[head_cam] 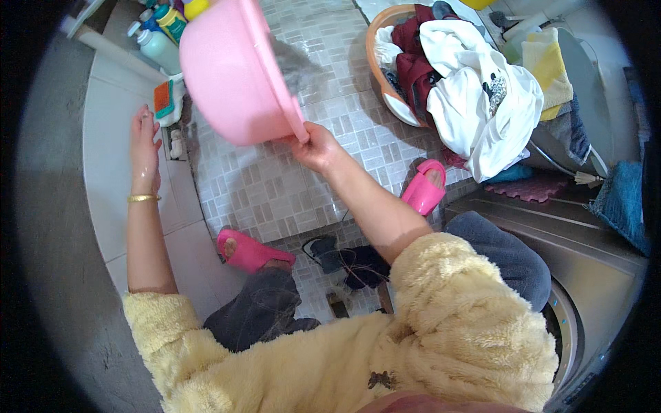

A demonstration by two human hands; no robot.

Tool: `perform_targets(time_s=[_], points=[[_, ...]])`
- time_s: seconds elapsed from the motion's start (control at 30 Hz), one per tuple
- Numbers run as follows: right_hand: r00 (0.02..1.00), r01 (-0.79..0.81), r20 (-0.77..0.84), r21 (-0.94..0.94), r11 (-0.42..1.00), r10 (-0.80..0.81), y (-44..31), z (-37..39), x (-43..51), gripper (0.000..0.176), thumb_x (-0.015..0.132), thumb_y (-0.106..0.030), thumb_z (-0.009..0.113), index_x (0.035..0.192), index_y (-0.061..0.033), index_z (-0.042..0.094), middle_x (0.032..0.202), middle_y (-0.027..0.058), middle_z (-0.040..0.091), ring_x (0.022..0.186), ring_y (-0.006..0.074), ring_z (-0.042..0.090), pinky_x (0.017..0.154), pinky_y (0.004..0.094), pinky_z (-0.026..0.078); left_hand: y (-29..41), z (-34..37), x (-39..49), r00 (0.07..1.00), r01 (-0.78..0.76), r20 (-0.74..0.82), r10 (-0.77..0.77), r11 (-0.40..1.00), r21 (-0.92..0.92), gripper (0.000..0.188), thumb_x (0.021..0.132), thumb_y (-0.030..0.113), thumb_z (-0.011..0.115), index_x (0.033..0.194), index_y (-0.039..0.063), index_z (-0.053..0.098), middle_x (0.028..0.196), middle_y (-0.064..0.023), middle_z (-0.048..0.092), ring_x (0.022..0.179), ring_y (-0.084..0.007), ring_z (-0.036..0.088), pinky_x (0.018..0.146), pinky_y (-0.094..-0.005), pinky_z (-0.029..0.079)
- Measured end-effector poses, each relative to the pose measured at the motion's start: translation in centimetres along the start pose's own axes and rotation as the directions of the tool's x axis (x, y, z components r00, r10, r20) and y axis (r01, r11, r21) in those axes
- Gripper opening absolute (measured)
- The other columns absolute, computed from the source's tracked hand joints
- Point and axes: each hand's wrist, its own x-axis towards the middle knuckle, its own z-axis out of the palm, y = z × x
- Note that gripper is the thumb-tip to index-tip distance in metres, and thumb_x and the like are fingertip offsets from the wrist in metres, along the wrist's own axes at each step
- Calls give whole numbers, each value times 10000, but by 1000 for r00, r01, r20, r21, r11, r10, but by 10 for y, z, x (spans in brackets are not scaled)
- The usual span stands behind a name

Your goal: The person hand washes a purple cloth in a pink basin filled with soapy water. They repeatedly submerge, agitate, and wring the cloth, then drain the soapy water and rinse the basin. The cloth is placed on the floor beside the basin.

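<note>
A pink plastic basin [227, 77] is tipped on its side at the upper left, its mouth facing right. My right hand [316, 147] grips its rim at the lower edge. Greyish water shows on the tiled floor [289, 191] beside the mouth. My left hand [146, 142], wet and wearing a gold bangle at the wrist, is held away from the basin with nothing in it. It is close to an orange and green scrubbing sponge [163, 99] that lies on a white holder.
Pump bottles [157, 49] stand at the upper left. An orange-rimmed tub [376, 49] at the upper right holds white and dark red clothes [465, 88]. Dark cloth [361, 266] lies on the floor between my pink slippers [253, 251]. A front-loading washing machine [594, 273] is at the right.
</note>
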Motion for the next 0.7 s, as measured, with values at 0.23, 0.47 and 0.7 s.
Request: perform_targets(time_s=[0.23, 0.47, 0.7], points=[[963, -45, 269, 268, 962, -29, 21, 41, 21, 309, 913, -153, 450, 1144, 49, 481, 1123, 332, 536, 460, 70, 439, 387, 145, 404, -10, 17, -2, 993, 111, 31, -110, 993, -41, 547, 944, 491, 437, 1396, 187, 385, 1223, -24, 492, 1081, -146, 453, 932, -329, 348], [925, -39, 379, 125, 991, -11, 28, 74, -17, 243, 924, -212, 460, 1084, -38, 516, 989, 237, 582, 457, 68, 411, 362, 187, 374, 5, 22, -7, 993, 110, 50, -106, 989, -98, 619, 928, 553, 426, 1415, 178, 350, 1359, -52, 429, 1180, -207, 438, 983, -363, 328], [898, 382, -123, -261, 886, -423, 35, 15, -62, 276, 842, -127, 517, 1076, 17, 494, 981, 179, 598, 708, 237, 610, 519, 335, 513, 20, 9, -18, 999, 53, 20, -50, 986, -161, 691, 918, 566, 433, 1418, 103, 323, 1366, -93, 424, 1211, -250, 429, 923, -340, 349]])
